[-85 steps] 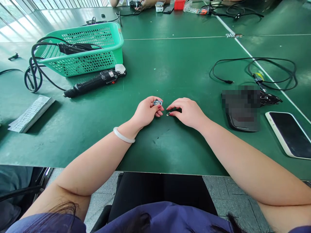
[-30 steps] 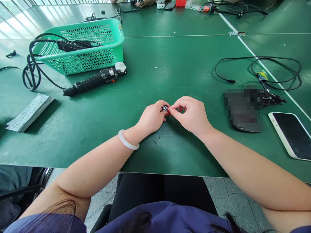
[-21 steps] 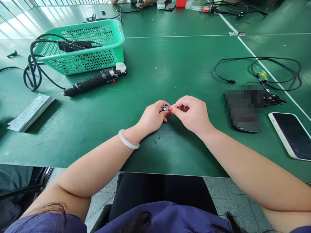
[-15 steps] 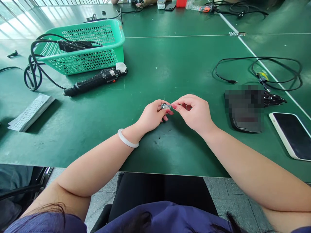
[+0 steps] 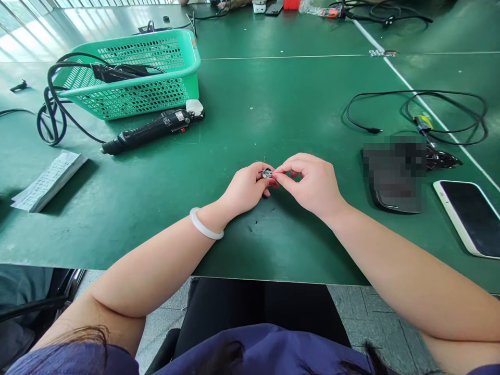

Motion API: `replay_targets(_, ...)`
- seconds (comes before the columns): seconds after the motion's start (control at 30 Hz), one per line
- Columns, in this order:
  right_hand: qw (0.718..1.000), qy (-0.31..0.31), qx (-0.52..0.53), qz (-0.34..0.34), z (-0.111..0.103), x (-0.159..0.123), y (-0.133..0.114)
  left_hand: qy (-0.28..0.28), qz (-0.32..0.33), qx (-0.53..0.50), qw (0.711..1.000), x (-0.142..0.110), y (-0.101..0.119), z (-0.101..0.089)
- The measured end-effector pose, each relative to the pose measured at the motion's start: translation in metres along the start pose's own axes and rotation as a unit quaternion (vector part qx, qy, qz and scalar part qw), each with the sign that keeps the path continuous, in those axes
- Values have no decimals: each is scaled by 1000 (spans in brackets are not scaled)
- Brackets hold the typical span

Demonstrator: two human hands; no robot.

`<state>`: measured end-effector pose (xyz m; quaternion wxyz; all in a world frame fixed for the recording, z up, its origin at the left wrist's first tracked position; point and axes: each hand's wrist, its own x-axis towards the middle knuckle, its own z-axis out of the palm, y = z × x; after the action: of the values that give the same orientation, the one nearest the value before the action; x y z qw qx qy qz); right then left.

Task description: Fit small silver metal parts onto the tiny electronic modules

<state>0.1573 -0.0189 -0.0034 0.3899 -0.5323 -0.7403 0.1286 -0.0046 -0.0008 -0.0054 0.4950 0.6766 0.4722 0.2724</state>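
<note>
Between the thumb and fingers of my left hand (image 5: 247, 186) sits a small dark part with silvery metal detail (image 5: 266, 173); its exact kind is too small to make out. My right hand (image 5: 312, 179) is closed in a pinch, with thumb and forefinger tips right at that part's right end. Whether the right fingertips hold a tiny piece of their own or only touch the part is hidden. Both hands are just above the green table (image 5: 242, 125), near its front edge.
A green basket (image 5: 136, 99) with a black corded tool stands back left, a black electric screwdriver (image 5: 152, 129) before it. Folded paper (image 5: 50, 181) lies left. On the right are a phone (image 5: 469, 216), a blurred-out black object (image 5: 394, 179) and a looped cable (image 5: 425, 94).
My right hand's fingertips have moved slightly left onto the small part, now covering its right end. The left hand still grips it in nearly the same place.
</note>
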Motion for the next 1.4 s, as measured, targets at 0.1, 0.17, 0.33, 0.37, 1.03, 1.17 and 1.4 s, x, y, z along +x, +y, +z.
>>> replay_targets(0.1, 1000, -8, -9, -10, -1, 0, 0, 2, 4, 18, 1000, -1, 1, 0)
replay_targets(0.17, 1000, -17, -15, -22, -2, 1, 1, 4, 8, 25, 1000, -1, 1, 0)
replay_targets(0.33, 997, -48, -33, -42, -4, 2, 2, 5, 17, 61, 998, -2, 2, 0)
replay_targets(0.37, 997, -53, -37, -44, -4, 2, 2, 5, 17, 68, 997, -2, 2, 0)
replay_targets(1.03, 995, -35, -72, -51, -5, 0, -1, 15, 23, 93, 995, -4, 3, 1)
replay_targets(1.17, 997, -14, -50, -54, -6, -1, 0, 11, 15, 27, 999, -1, -1, 0)
replay_targets(1.4, 995, -25, -58, -80, -5, -2, 3, 10, -1, -16, 1000, 1, -2, 0)
